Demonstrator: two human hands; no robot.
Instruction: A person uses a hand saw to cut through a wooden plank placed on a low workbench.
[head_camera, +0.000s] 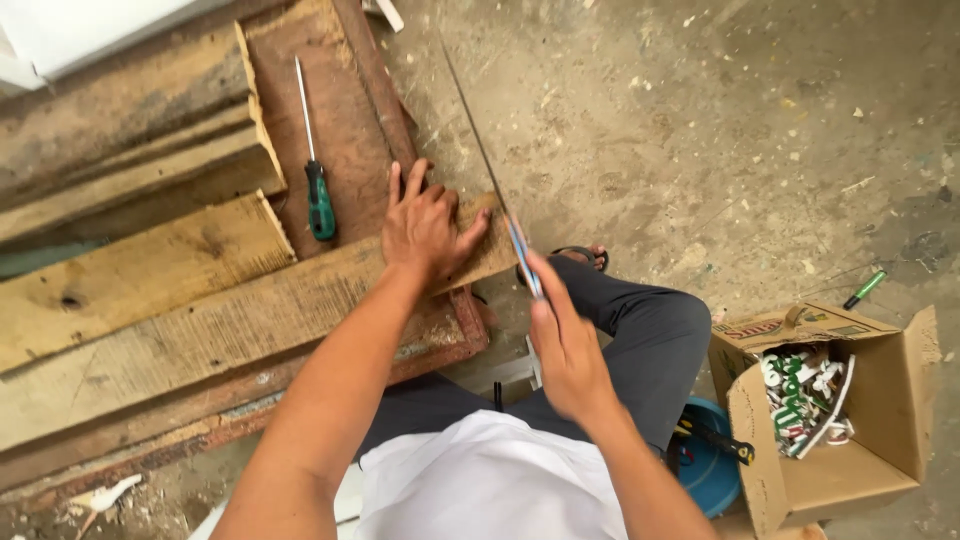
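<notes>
My left hand (425, 225) presses flat on the right end of a long wooden plank (200, 335), fingers spread. My right hand (565, 345) grips the blue handle of a hand saw (490, 170). Its thin blade runs up and away from me, right beside the plank's end and my left thumb. The plank lies across a reddish-brown board (345, 130) on a low stack of timber.
A green-handled screwdriver (315, 175) lies on the reddish board. More rough planks (130, 130) are stacked at left. An open cardboard box (850, 420) with small packets stands at right, next to a blue bowl (705, 465). A green marker (865, 288) lies on the dusty concrete floor.
</notes>
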